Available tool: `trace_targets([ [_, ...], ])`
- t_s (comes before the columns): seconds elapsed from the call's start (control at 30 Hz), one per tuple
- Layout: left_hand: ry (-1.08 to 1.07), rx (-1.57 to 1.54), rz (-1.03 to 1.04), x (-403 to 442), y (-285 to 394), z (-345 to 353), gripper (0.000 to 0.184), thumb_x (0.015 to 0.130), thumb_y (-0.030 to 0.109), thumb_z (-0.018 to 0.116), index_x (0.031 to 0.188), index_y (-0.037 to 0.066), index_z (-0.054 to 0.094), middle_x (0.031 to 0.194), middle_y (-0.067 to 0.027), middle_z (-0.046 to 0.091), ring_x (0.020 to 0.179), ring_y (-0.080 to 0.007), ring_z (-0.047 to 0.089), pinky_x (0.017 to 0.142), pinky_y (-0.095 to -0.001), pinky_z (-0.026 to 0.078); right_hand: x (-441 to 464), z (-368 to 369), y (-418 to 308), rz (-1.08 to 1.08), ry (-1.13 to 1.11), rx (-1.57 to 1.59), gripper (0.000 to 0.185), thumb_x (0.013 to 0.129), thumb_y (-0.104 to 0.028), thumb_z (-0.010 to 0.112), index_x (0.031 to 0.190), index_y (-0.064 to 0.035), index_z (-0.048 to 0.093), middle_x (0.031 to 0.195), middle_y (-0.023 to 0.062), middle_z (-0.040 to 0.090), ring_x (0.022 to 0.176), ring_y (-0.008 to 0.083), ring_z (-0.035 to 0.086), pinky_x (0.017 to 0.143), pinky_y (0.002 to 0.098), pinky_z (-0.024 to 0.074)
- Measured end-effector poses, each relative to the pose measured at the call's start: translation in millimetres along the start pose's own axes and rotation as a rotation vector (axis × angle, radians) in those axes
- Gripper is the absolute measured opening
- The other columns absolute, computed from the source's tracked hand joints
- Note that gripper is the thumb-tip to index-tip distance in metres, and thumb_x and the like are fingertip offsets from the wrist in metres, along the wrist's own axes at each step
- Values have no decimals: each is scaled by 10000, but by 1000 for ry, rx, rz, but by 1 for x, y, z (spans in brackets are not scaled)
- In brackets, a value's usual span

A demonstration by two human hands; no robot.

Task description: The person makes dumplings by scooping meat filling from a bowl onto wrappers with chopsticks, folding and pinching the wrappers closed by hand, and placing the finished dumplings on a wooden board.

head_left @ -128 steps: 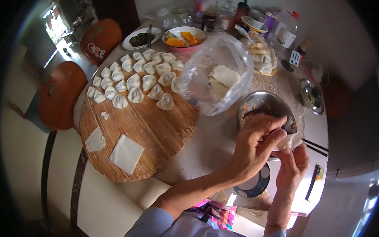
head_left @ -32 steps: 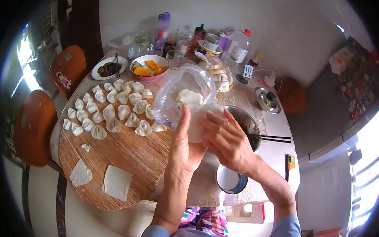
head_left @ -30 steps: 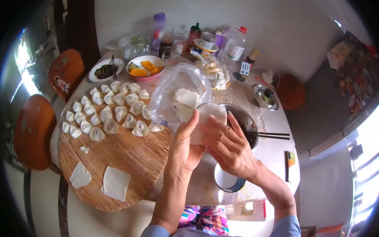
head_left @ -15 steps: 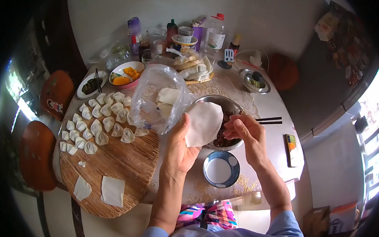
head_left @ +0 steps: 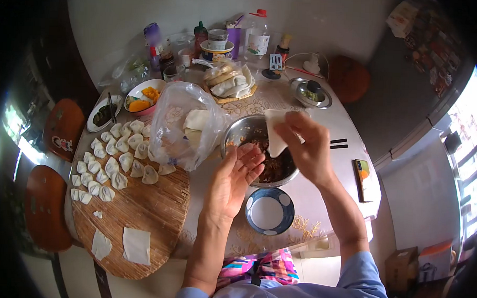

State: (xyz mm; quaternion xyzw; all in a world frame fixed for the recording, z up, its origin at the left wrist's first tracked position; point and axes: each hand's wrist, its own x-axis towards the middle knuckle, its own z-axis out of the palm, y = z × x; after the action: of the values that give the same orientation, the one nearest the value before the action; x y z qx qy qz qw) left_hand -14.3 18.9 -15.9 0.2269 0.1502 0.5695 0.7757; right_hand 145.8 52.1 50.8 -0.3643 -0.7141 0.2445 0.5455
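white wrapper, head view: over the metal bowl, pinched by its edge in the right hand – fingers narrow. left hand open, palm up, apart from it. best a light pinch, thin sheet could tear. long axis roughly near-far – tapered corner toward the wearer.

bottle label (print illegible), nothing readable

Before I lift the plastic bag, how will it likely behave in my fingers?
The plastic bag will probably fold and sag, because its film is thin and wrinkled. The dough sheets inside may slide, since its mouth seems open. The see-through film alone seems light.
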Motion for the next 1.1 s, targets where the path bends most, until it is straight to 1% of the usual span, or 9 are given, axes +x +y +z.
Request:
trace_targets([
  [0.1,-80,-214,-85,-3,10,9,570,903,475,423,1198,-11,458,1130,-122,549,1057,-236,534,890,-349,450,-5,6,-5,-544,-285,-376,161,674,-6,634,828,-8,586,905,123,610,836,284,601,757,353,492],
  [0.2,-126,-268,-51,-6,16,8,531,929,428,392,1220,-14,439,1139,-142,555,1035,-231,560,878,-360,467,-35,19,0,-644,-392,-520,227,672,-100,659,871,-27,577,1004,102,608,1057,287,545,975,488,370],
  [0.3,128,-68,-8,-4,10,6,496,931,392,414,1226,-5,438,1154,-133,552,1049,-228,553,867,-364,473,-56,13,-4,-616,-377,-559,252,689,-90,668,915,-23,578,1027,101,607,1093,282,529,996,502,340],
  [0.4,140,-95,23,-4,10,13,458,914,349,477,1220,9,450,1179,-119,538,1068,-223,541,893,-353,463,-73,-16,-3,-413,-303,-439,248,669,-41,719,885,-29,598,968,96,645,1020,280,585,911,469,409],
  [0.47,146,-113,54,-4,9,12,436,919,303,478,1232,3,438,1202,-133,525,1107,-244,522,935,-392,449,-89,-40,15,-87,-131,-403,109,729,-32,677,807,-5,605,790,94,634,738,232,627,667,293,498],
  [0.57,192,-98,122,-7,13,15,438,918,304,478,1232,1,437,1199,-137,527,1109,-254,520,926,-408,457,-89,-69,39,670,120,192,327,845,-223,621,1016,44,543,752,83,575,633,141,583,517,256,493],
  [0.7,268,-116,221,-9,17,7,427,918,279,481,1206,-34,441,1178,-151,539,1074,-258,543,908,-405,469,-68,-84,71,646,194,419,526,832,-276,636,1183,40,406,816,63,498,572,118,529,480,268,489],
  [0.87,405,-111,302,-7,22,-2,364,916,217,489,1184,-28,463,1161,-144,551,1062,-254,549,896,-402,477,-24,-63,78,515,259,295,284,826,-228,655,774,47,609,576,17,489,520,95,495,461,237,445],
  [1.1,501,-135,321,-6,26,-11,327,896,159,528,1175,-4,479,1172,-116,548,1067,-236,546,901,-399,479,-11,-55,54,204,-162,5,174,842,-107,609,766,49,597,675,66,521,535,101,510,487,226,419],
])
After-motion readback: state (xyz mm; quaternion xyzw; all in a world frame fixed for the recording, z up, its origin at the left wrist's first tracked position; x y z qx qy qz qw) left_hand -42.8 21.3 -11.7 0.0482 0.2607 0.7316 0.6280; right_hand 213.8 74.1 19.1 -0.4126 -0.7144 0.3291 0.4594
